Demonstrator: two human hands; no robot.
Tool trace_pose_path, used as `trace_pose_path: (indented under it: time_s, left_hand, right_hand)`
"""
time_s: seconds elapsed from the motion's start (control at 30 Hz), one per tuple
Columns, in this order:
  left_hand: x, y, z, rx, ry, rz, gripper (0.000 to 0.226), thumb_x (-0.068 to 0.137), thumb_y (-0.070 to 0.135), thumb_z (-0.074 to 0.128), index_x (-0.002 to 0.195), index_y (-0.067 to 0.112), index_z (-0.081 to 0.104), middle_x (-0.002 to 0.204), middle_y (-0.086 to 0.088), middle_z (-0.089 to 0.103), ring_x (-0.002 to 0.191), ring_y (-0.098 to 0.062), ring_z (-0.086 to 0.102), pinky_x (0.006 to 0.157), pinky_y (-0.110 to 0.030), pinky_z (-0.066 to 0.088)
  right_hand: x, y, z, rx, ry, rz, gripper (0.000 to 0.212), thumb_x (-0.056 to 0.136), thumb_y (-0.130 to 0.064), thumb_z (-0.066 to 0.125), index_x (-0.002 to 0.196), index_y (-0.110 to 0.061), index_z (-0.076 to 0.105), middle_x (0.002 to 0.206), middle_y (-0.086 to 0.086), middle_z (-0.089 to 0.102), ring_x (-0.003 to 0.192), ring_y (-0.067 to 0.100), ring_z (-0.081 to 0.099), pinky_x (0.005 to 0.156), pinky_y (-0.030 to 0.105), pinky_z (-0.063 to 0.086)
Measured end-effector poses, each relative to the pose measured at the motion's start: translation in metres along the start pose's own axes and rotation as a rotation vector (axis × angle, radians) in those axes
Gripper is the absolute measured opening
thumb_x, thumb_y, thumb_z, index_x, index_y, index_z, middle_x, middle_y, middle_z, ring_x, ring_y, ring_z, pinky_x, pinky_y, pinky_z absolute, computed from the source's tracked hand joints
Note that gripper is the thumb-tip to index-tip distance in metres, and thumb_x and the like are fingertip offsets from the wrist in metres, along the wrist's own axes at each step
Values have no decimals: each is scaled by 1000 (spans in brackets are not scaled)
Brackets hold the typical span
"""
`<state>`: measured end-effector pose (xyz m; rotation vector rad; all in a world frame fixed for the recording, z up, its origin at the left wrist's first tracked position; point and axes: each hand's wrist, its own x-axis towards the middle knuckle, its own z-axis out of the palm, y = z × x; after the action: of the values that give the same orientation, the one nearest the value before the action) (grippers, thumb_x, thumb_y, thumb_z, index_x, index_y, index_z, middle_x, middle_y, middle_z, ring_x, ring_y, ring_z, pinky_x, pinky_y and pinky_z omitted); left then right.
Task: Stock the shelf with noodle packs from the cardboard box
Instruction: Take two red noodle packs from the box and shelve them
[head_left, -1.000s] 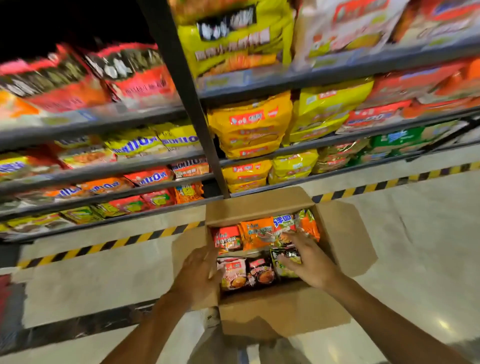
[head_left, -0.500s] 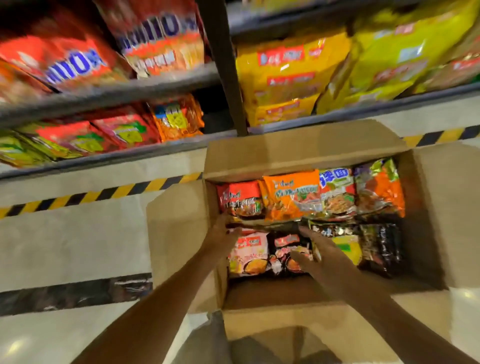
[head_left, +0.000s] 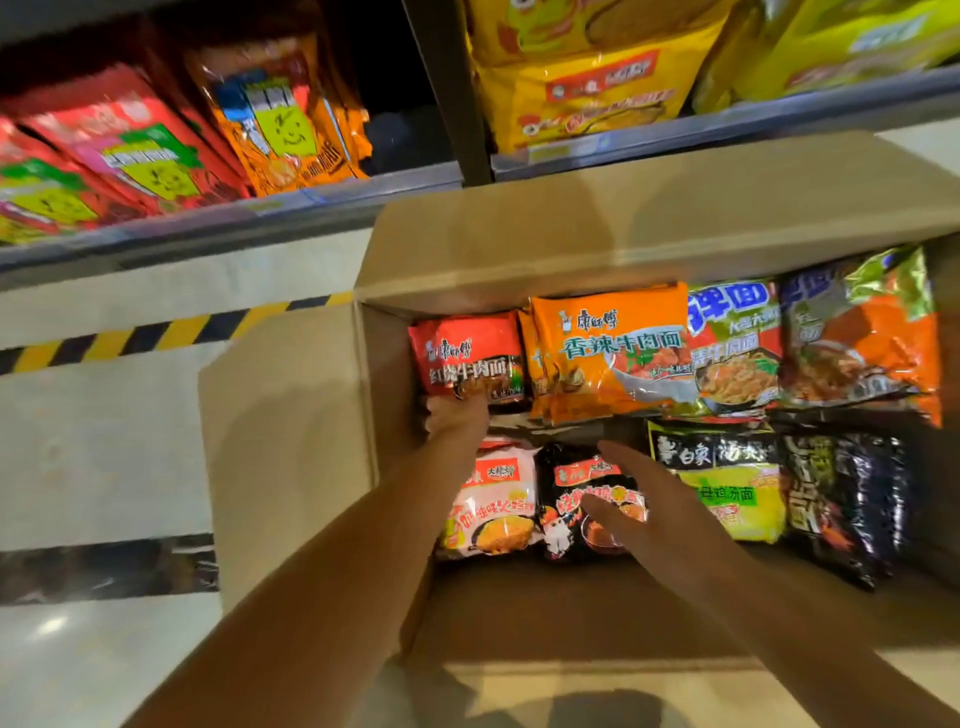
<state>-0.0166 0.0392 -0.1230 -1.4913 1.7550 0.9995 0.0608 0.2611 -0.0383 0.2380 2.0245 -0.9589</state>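
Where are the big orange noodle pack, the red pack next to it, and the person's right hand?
Orange noodle pack (head_left: 613, 348): head view, middle of its front.
Red noodle pack (head_left: 467, 353): head view, upper front face.
Right hand (head_left: 649, 509): head view, back of the hand.

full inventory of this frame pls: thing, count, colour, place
cardboard box: 1, brown, open on floor below shelf
noodle packs in box: 8 stacks visible; far row red, orange, blue-green, orange-green; near row pink-white, black-red, black-yellow, black
shelf: grey metal, holds red, orange, yellow packs
hazard tape: yellow-black, on floor
left hand: at red pack's lower edge, grip unclear
right hand: fingers spread over black-red pack
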Motion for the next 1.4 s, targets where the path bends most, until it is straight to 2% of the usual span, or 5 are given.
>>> trace_pose_path:
  time_s: [0.47, 0.6, 0.83, 1.1, 1.4]
  left_hand:
    - [0, -5, -3, -220, 157, 112, 42, 85, 41, 73, 110, 15, 51, 109, -6, 63, 98, -26, 62, 91, -41, 54]
    - [-15, -7, -12, -206, 72, 179, 62, 76, 35, 83, 127, 19, 50, 118, -2, 65, 107, -25, 63, 98, -43, 52]
    - [-53, 5, -44, -181, -70, 240, 33, 79, 29, 81, 104, 35, 60, 112, -1, 69, 104, -23, 67, 91, -37, 54]
    - [-123, 17, -160, -264, -198, 400, 34, 80, 20, 81, 112, 17, 70, 101, -4, 76, 90, -21, 75, 81, -41, 61]
    - [-135, 27, -308, -196, -232, 553, 39, 85, 28, 74, 123, 28, 67, 113, 3, 74, 105, -20, 71, 93, -42, 55]
  right_hand:
    - [4, -10, 10, -39, -24, -51, 65, 95, -51, 57, 152, -40, 28, 155, -17, 33, 143, 7, 31, 103, 20, 27]
    - [-2, -16, 10, -57, -23, -49, 63, 95, -49, 57, 151, -40, 29, 155, -15, 35, 143, 8, 31, 104, 21, 28]
    - [-20, -48, 5, -77, -27, -65, 64, 96, -47, 56, 153, -35, 29, 157, -14, 33, 144, 8, 31, 111, 29, 33]
    - [-29, -115, -9, -70, -39, -86, 65, 96, -43, 60, 153, -28, 32, 156, -6, 37, 143, 15, 34, 113, 33, 33]
    - [31, -164, 16, 125, -32, 124, 54, 92, -33, 68, 139, -24, 43, 127, -8, 52, 108, 15, 58, 76, 25, 50]
